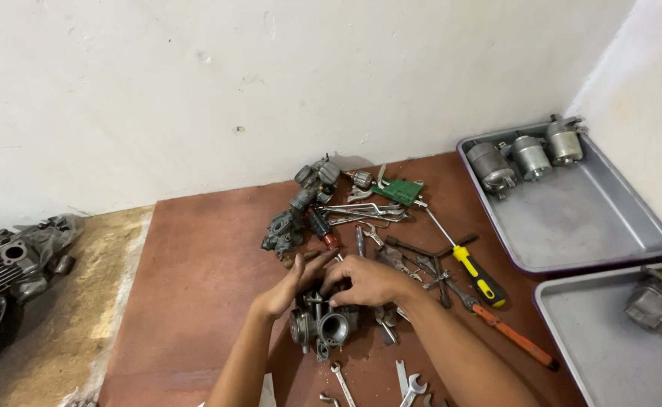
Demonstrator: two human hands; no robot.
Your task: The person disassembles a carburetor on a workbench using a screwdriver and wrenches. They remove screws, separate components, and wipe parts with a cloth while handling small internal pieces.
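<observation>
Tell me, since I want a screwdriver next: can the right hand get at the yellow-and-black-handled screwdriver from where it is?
Probably yes. The right hand rests on the carburetor, and the yellow-and-black-handled screwdriver lies just to its right on the red mat, uncovered on top. Only low wrenches and pliers lie between.

Soft, even light fills the scene, brightest on the white wall (195,83). Shadows stay faint. Focus is sharp, edges slightly stretched.

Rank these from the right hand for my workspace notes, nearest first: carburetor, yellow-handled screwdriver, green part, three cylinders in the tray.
1. Carburetor, just under the right hand.
2. Yellow-handled screwdriver, to its right.
3. Green part, beyond, near the wall.
4. Three cylinders, far right corner.
</observation>
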